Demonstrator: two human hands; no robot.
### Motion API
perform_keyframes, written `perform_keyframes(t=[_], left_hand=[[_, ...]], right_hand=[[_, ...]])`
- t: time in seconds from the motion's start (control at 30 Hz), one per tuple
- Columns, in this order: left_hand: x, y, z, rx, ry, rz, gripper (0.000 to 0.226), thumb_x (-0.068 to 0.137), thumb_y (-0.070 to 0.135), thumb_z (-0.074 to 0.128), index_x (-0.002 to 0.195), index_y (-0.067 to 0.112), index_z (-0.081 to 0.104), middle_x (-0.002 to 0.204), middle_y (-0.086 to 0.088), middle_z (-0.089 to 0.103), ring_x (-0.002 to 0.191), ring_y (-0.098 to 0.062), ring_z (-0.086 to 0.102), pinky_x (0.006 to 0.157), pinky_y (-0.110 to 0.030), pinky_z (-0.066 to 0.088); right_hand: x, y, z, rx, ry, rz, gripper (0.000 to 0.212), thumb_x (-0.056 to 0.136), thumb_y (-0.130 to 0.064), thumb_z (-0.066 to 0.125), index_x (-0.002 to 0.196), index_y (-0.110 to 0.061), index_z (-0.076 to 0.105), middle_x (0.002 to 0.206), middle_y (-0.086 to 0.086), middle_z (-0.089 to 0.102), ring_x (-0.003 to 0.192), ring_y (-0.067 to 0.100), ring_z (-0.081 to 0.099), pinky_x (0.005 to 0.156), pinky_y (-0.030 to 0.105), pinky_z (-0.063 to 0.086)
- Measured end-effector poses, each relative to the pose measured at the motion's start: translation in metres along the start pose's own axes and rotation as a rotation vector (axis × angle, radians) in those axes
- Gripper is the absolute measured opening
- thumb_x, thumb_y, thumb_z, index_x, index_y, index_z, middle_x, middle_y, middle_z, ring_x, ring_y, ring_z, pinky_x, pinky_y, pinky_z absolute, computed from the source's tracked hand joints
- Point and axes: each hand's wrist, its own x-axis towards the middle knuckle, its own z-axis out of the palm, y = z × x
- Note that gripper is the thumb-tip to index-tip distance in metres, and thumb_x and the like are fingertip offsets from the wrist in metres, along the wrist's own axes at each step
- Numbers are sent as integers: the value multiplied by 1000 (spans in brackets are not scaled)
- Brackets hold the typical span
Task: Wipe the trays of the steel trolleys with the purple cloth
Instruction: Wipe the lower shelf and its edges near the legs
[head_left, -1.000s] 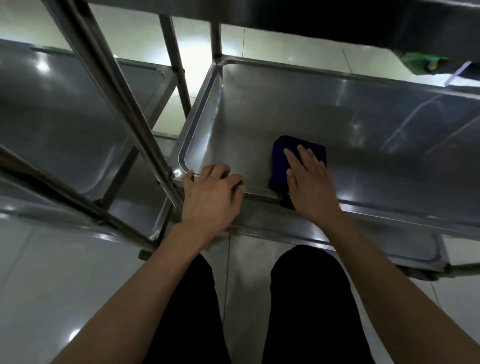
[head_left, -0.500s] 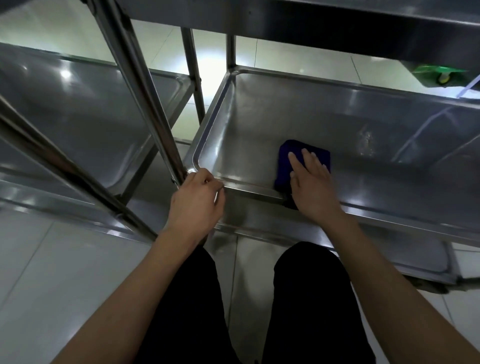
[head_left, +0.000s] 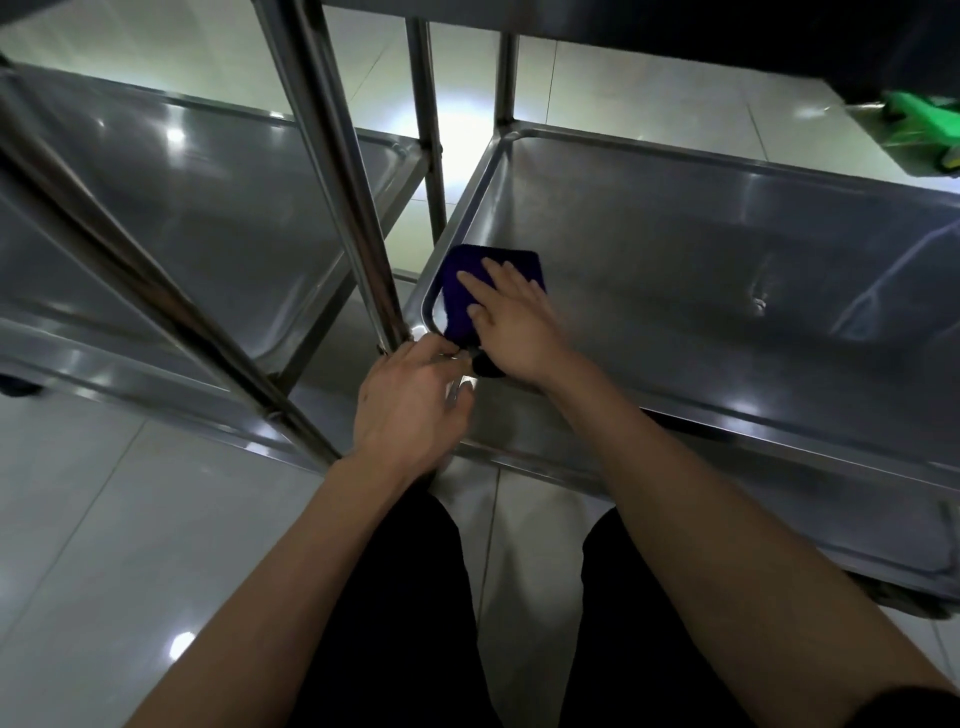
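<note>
Tiled floor (head_left: 130, 519), two steel trolleys. I'm seeing the right hand (head_left: 514, 332) pressing the purple cloth (head_left: 467, 291) flat, fingers straight, in the tray (head_left: 727, 291) near-left corner; left hand (head_left: 410, 410) is gripping the tray rim.

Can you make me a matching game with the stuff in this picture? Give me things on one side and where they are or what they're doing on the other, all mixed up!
Things:
1. purple cloth
2. right hand
3. left hand
4. green object

Places or states:
A. holds the tray's near corner
B. top right, under the upper shelf
C. lies in the tray's near left corner
D. presses flat on the cloth

Pairs: 1-C, 2-D, 3-A, 4-B
</note>
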Motion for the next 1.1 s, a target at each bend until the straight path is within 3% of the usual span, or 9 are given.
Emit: perform_keyframes(t=[0.13, 0.3, 0.47, 0.83, 1.1], left_hand=[[-8, 1, -1, -7, 10, -12, 31, 84, 24, 68, 115, 20, 73, 120, 7, 65, 101, -20, 66, 76, -35, 53], [-3, 15, -3, 76, -52, -47, 31, 90, 33, 58, 118, 24, 69, 120, 7, 62, 113, -18, 58, 90, -40, 41], [8, 45, 1, 104, -69, 20, 28, 92, 39, 54, 115, 29, 68, 118, 6, 60, 114, -18, 53, 95, -43, 40], [51, 206, 53, 0, -309, 328, 34, 100, 37, 42, 121, 23, 64, 129, 0, 55, 123, -22, 45, 99, -44, 37], [49, 252, 74, 28, -376, 350, 35, 100, 38, 40, 121, 28, 66, 124, -2, 56, 121, -26, 48, 96, -44, 38]], right_hand=[[10, -2, 1, 5, -41, -40, 50, 106, -31, 28, 156, -34, 23, 166, 0, 11, 153, 19, 5, 122, 41, 2], [-15, 17, -1, 15, 41, 1, 49, 107, -29, 27, 155, -29, 26, 165, 2, 15, 152, 21, 9, 123, 41, 6], [-58, 58, -23, -26, 74, 70, 48, 108, -27, 27, 156, -26, 24, 165, 6, 14, 152, 23, 9, 122, 41, 7], [-177, 190, -92, -40, 199, 402, 47, 108, -20, 32, 155, -22, 30, 164, 10, 18, 152, 25, 12, 123, 42, 14], [-244, 257, -129, -39, 297, 630, 47, 107, -20, 33, 154, -22, 34, 163, 8, 21, 150, 26, 18, 121, 44, 21]])
